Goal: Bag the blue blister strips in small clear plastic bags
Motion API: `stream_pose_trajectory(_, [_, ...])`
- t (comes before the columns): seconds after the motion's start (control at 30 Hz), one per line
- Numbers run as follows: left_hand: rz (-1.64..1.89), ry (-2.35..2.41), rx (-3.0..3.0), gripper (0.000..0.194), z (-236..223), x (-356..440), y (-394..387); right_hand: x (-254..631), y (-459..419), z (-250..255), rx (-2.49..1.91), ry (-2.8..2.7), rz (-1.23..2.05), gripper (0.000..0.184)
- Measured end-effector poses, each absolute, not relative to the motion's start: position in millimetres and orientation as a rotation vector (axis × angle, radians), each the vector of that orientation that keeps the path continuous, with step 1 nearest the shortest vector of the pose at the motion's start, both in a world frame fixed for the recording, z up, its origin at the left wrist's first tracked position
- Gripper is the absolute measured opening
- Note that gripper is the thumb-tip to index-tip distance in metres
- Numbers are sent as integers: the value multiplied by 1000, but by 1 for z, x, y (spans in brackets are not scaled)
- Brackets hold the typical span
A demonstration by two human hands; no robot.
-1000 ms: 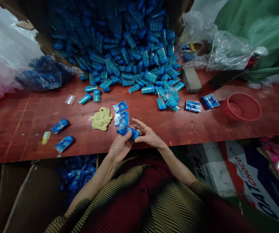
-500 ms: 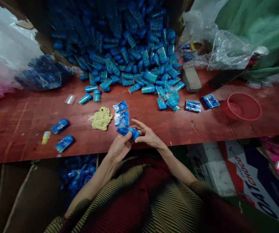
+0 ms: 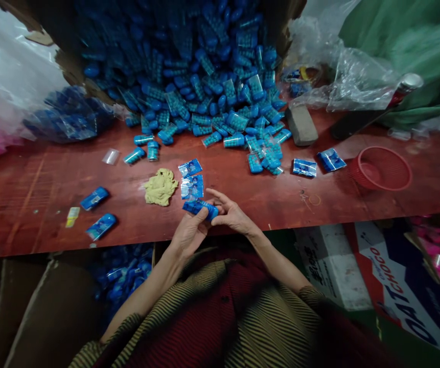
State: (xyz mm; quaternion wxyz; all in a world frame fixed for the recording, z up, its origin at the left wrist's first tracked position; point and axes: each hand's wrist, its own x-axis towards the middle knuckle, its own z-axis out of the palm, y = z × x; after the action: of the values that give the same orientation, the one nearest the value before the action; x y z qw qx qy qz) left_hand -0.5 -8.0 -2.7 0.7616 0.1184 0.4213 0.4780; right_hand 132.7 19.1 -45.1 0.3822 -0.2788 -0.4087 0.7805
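My left hand [image 3: 189,231] grips a small blue bottle [image 3: 209,210] in a printed blue wrapper, its thumb lying on top. At the bottle's right end, my right hand [image 3: 235,216] has its thumb and some fingers closed around it, while the index finger stretches away. Just beyond the bottle, flat blue printed wrappers [image 3: 191,187] lie overlapping on the red table [image 3: 235,179]. A crumpled yellow-green cloth or lump [image 3: 160,187] is left of them. Farther left are two wrapped blue bottles [image 3: 101,227].
At the back, a torn carton holds a heap of clear bottles with blue caps [image 3: 204,92], spilling forward. A grey block [image 3: 302,125], a stack of blue wrappers [image 3: 304,167] and a red plastic basket [image 3: 381,168] stand right. Below the table edge lies a carton [image 3: 399,286].
Both hands and the bottle have shifted very slightly left. The grip looks the same, and the things on the table stay where they were.
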Motion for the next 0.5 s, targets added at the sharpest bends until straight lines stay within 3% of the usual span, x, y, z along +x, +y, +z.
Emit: stream_pose_trajectory(0.5, [1121, 966, 208, 28, -6, 2, -4, 124, 14, -43, -903, -1051, 1878, 60])
